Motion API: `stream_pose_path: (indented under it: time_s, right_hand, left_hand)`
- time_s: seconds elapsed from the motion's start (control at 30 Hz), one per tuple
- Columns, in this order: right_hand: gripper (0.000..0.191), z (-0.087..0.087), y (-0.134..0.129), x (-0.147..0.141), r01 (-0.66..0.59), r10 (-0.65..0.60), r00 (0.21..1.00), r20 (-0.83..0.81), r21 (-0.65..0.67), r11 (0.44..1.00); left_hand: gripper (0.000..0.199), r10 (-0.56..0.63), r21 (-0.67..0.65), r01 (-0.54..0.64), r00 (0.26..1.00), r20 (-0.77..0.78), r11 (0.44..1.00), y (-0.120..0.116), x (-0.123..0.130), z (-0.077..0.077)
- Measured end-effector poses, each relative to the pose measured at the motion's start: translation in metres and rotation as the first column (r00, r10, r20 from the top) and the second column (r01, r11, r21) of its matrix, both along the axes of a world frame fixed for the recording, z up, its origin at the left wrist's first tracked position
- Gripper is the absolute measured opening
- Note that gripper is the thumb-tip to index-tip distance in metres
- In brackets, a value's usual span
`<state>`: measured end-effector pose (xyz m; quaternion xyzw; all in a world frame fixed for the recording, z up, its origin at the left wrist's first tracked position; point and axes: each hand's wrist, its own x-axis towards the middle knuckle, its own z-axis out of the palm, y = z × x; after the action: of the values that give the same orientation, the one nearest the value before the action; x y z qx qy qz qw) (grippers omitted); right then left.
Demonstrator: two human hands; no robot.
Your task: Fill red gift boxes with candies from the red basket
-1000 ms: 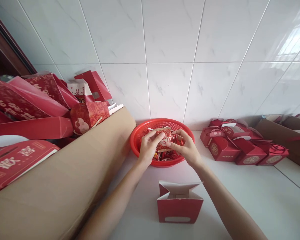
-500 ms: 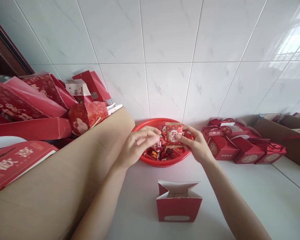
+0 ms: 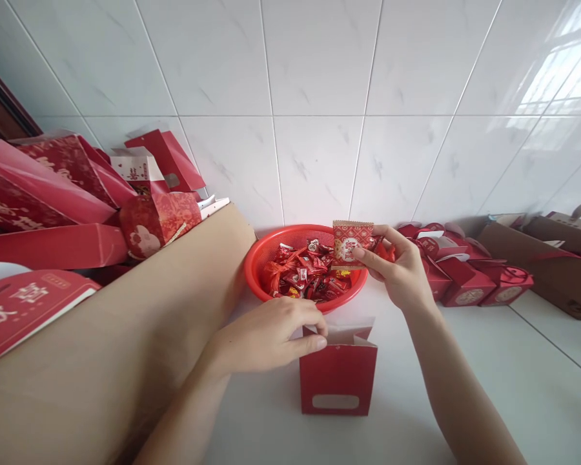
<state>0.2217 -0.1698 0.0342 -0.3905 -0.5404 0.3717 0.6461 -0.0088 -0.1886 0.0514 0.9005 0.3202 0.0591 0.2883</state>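
My right hand (image 3: 401, 265) pinches a red patterned packet (image 3: 351, 244) above the right side of a red plastic basket (image 3: 259, 258). Wrapped red sweets (image 3: 314, 274) lie inside that basket. In front of it, a red paper box (image 3: 336, 378) stands upright on the white surface, its top open and an oval window low on its front. The fingers of my left hand (image 3: 281, 332) are curled at the box's upper left edge; thumb and forefinger are close together there, with the box wall between them.
At the left, a large cardboard box (image 3: 174, 303) holds several red gift boxes and bags (image 3: 68, 174). Several closed red boxes (image 3: 465, 278) sit at the right, beside brown cartons (image 3: 556, 271). A tiled wall (image 3: 319, 168) rises behind.
My left hand has come down from the basket to the paper box. My right hand has moved slightly right and up with the packet. The box now stands more upright and a little higher in view.
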Motion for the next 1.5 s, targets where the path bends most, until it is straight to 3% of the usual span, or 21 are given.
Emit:
stream_pose_path:
  time_s: [0.23, 0.3, 0.43, 0.6, 0.7, 0.83, 1.03, 1.1, 1.17, 1.23, 1.43, 1.5]
  right_hand:
    - [0.035, 0.003, -0.011, 0.004, -0.147, 0.147, 0.989, -0.012, 0.013, 0.989]
    - [0.033, 0.004, -0.014, 0.003, -0.202, 0.201, 0.979, 0.026, 0.028, 0.979]
    - [0.030, 0.006, -0.018, 0.001, -0.335, 0.320, 0.923, 0.213, 0.038, 0.941]
    - [0.024, 0.007, -0.021, -0.002, -0.449, 0.381, 0.745, 0.548, -0.010, 0.893]
    - [0.020, 0.006, -0.023, -0.004, -0.396, 0.312, 0.630, 0.711, -0.051, 0.917]
    - [0.023, 0.005, -0.027, -0.008, -0.273, 0.184, 0.442, 0.878, -0.064, 0.960]
    - [0.020, 0.006, -0.035, -0.024, -0.138, 0.043, 0.231, 0.972, -0.011, 0.990]
    - [0.018, 0.006, -0.036, -0.028, -0.100, 0.036, 0.193, 0.981, -0.017, 0.995]
    - [0.018, 0.004, -0.035, -0.028, -0.120, 0.046, 0.220, 0.974, -0.020, 0.993]
    - [0.016, 0.003, -0.034, -0.025, -0.164, 0.054, 0.297, 0.953, -0.005, 0.986]
    - [0.007, 0.009, -0.036, -0.013, -0.234, 0.165, 0.644, 0.747, -0.012, 0.972]
    - [0.009, 0.010, -0.037, -0.013, -0.248, 0.209, 0.701, 0.682, -0.042, 0.968]
  left_hand:
    - [0.014, 0.250, 0.103, -0.253, 0.967, 0.039, 0.962, 0.005, 0.001, -0.005]
    - [0.021, 0.296, 0.093, -0.299, 0.954, 0.041, 0.950, 0.005, -0.001, -0.004]
    - [0.037, 0.249, 0.044, -0.252, 0.967, 0.053, 0.967, 0.005, -0.002, -0.003]
    - [0.058, 0.219, 0.028, -0.220, 0.975, 0.031, 0.975, 0.007, -0.004, -0.007]
    - [0.068, 0.243, 0.058, -0.242, 0.970, -0.016, 0.969, 0.008, -0.005, -0.007]
    - [0.061, 0.217, 0.032, -0.217, 0.976, -0.003, 0.976, 0.008, -0.005, -0.004]
    - [0.056, 0.219, -0.002, -0.219, 0.976, 0.004, 0.976, 0.009, -0.003, -0.002]
    - [0.058, 0.216, -0.012, -0.216, 0.976, 0.014, 0.976, 0.010, -0.003, -0.003]
    - [0.059, 0.218, -0.012, -0.217, 0.976, 0.027, 0.976, 0.012, -0.005, -0.005]
    - [0.059, 0.227, -0.010, -0.226, 0.974, 0.028, 0.974, 0.013, -0.006, -0.007]
    - [0.053, 0.227, -0.021, -0.226, 0.973, 0.032, 0.974, 0.013, -0.008, -0.008]
    - [0.053, 0.226, -0.040, -0.224, 0.973, 0.038, 0.974, 0.014, -0.008, -0.008]
